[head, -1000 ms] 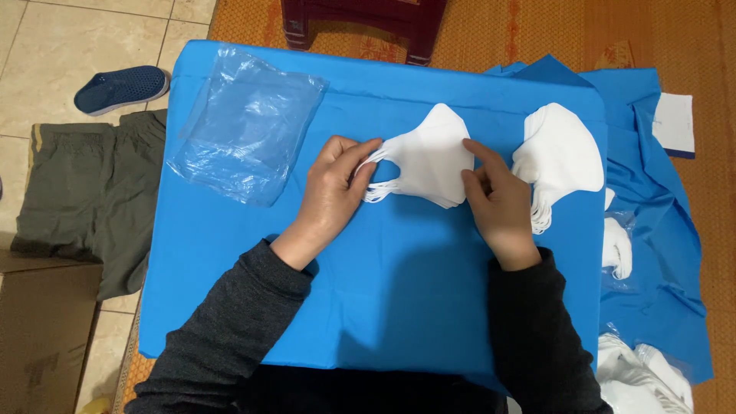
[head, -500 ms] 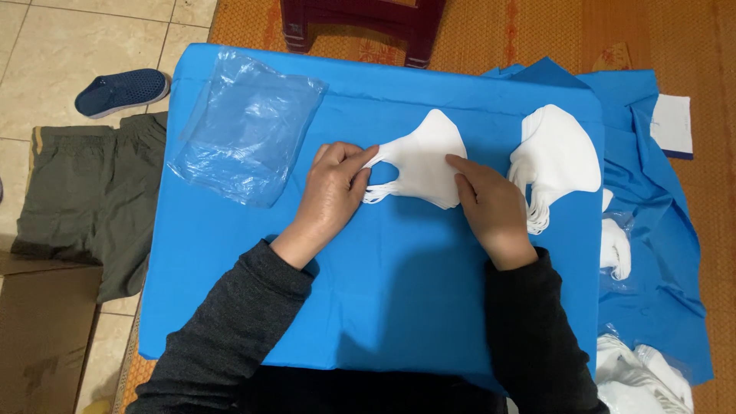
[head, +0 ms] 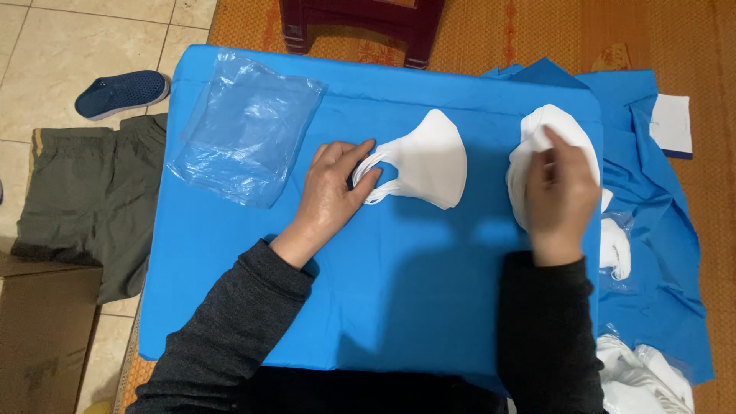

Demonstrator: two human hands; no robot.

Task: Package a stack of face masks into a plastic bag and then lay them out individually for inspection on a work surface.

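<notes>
A white folded face mask (head: pixel 429 159) lies in the middle of a blue cloth-covered board (head: pixel 399 291). My left hand (head: pixel 331 192) pinches its ear loops at the mask's left end. My right hand (head: pixel 561 192) rests on a pile of white masks (head: pixel 537 134) at the board's right edge, fingers spread over the top one. Whether the right hand grips a mask cannot be told.
A stack of clear plastic bags (head: pixel 245 126) lies at the board's upper left. More blue cloth (head: pixel 659 253) with bagged white masks (head: pixel 617 249) spreads to the right. A dark wooden stool (head: pixel 360 23), a blue shoe (head: pixel 121 93), green trousers (head: pixel 84 199) and a cardboard box (head: pixel 42 337) surround the board.
My right hand left the middle mask and moved right onto the pile of masks. My left hand stayed on the ear loops.
</notes>
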